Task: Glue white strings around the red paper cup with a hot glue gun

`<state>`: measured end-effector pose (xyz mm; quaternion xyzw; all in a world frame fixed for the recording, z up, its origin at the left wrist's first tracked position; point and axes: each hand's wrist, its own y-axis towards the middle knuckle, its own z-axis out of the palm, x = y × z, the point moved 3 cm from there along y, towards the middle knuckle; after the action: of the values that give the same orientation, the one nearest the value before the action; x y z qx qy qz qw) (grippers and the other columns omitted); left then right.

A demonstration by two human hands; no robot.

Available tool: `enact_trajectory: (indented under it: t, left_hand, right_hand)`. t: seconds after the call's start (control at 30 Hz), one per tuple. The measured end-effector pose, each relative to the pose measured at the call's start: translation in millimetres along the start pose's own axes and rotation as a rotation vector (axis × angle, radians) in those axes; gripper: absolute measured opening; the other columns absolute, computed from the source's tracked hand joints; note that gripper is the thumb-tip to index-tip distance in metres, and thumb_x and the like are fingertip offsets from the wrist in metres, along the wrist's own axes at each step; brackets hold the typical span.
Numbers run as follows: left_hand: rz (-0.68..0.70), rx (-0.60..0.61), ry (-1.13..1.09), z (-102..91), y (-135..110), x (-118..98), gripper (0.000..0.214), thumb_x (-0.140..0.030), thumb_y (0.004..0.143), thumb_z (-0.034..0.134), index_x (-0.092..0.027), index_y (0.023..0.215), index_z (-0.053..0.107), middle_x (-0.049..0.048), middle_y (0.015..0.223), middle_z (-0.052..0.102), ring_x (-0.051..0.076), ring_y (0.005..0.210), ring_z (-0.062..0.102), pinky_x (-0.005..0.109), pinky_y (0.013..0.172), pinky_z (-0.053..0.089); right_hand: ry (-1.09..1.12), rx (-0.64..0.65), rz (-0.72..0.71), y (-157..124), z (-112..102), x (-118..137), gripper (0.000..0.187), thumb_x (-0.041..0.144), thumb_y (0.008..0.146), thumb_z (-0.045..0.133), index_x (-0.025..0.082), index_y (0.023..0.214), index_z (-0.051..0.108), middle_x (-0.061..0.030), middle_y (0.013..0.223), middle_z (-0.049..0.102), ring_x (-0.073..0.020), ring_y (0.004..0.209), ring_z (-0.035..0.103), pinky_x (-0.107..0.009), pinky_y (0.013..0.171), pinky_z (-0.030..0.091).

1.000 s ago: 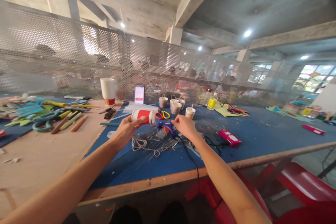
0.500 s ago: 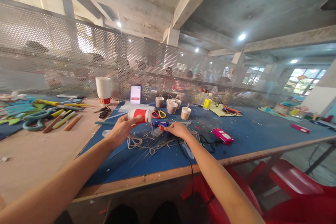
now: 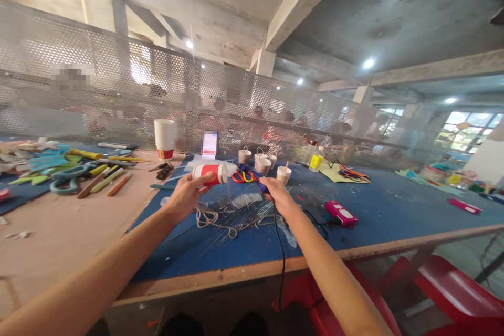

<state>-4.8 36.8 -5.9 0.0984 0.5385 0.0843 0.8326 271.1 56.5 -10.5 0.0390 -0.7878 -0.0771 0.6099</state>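
The white paper cup (image 3: 215, 172), held sideways, has a red band (image 3: 209, 169).

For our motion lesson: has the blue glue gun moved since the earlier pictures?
Yes, upward: the glue gun, previously below the scissors in view, now appears level with them.

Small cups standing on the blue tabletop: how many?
5: left cup; a clustered trio of front cup, rear-left cup and rear-right cup; right cup, just beyond the right hand. More could hide behind the trio.
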Motion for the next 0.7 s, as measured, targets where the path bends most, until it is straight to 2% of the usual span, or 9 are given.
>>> enact_trajectory:
  t: [0.1,0.17,0.23,0.33,0.43,0.53,0.6,0.7]
  left_hand:
    - [0.000,-0.007,-0.008,-0.5,-0.4,0.2,0.034,-0.033,0.063,0.093,-0.016,0.089,0.080,0.0100,0.091,0.081,0.025,0.091,0.072,0.035,0.084,0.054]
    - [-0.002,-0.011,-0.007,1.2,-2.4,-0.8,0.032,-0.033,0.065,0.092,-0.016,0.090,0.080,0.0097,0.090,0.081,0.023,0.089,0.071,0.034,0.084,0.054]
    - [-0.012,-0.008,0.001,3.8,-4.9,-1.9,0.031,-0.033,0.068,0.091,-0.016,0.092,0.080,0.0091,0.091,0.081,0.023,0.089,0.071,0.034,0.086,0.053]
    - [-0.010,-0.009,0.013,6.3,-7.2,-2.8,0.031,-0.033,0.068,0.091,-0.016,0.091,0.080,0.0088,0.091,0.080,0.023,0.089,0.070,0.036,0.088,0.052]
    - [-0.023,-0.037,0.012,4.8,-6.6,-0.8,0.031,-0.033,0.065,0.092,-0.016,0.087,0.080,0.0086,0.089,0.080,0.023,0.086,0.071,0.037,0.088,0.052]
    - [-0.044,-0.058,0.020,2.3,-5.3,2.0,0.028,-0.033,0.065,0.092,-0.016,0.085,0.080,0.0074,0.085,0.080,0.022,0.083,0.071,0.035,0.087,0.052]
    - [-0.045,-0.057,0.029,1.5,-4.9,3.1,0.027,-0.033,0.066,0.091,-0.016,0.084,0.080,0.0067,0.085,0.080,0.021,0.082,0.070,0.034,0.087,0.052]
    - [-0.039,-0.040,0.044,1.8,-4.9,4.4,0.026,-0.033,0.067,0.091,-0.017,0.083,0.080,0.0069,0.085,0.081,0.021,0.083,0.071,0.033,0.086,0.052]
  right_hand:
    - [0.195,0.042,-0.042,-5.8,2.4,12.4,0.044,0.064,0.079,0.061,0.020,0.082,0.056,0.0047,0.066,0.054,-0.0083,0.051,0.045,-0.022,0.048,0.040]
    - [0.413,0.106,-0.067,-11.3,3.9,21.9,0.040,0.057,0.076,0.069,0.020,0.089,0.059,0.0033,0.074,0.058,-0.0091,0.058,0.053,-0.021,0.053,0.046]
    - [0.520,0.178,-0.074,-16.7,6.3,31.5,0.039,0.051,0.075,0.074,0.021,0.096,0.061,0.0009,0.085,0.065,-0.0104,0.062,0.059,-0.022,0.053,0.049]
    - [0.476,0.271,-0.174,-22.0,12.7,45.5,0.036,0.043,0.080,0.071,0.022,0.106,0.060,-0.0012,0.089,0.070,-0.0108,0.060,0.059,-0.022,0.051,0.046]
    - [0.417,0.245,-0.303,-23.1,20.1,50.8,0.033,0.035,0.081,0.067,0.020,0.110,0.060,0.0023,0.074,0.065,-0.0109,0.056,0.052,-0.024,0.053,0.041]
    - [0.373,0.165,-0.316,-22.4,25.7,44.3,0.024,0.029,0.080,0.064,0.019,0.102,0.064,0.0058,0.061,0.055,-0.0111,0.055,0.044,-0.025,0.054,0.036]
    - [0.366,0.144,-0.311,-22.8,27.1,39.2,0.019,0.032,0.082,0.065,0.018,0.095,0.065,0.0062,0.059,0.051,-0.0115,0.057,0.044,-0.026,0.058,0.037]
    - [0.380,0.145,-0.311,-24.6,25.9,35.9,0.027,0.041,0.086,0.066,0.018,0.100,0.068,0.0072,0.057,0.048,-0.0112,0.056,0.043,-0.026,0.060,0.037]
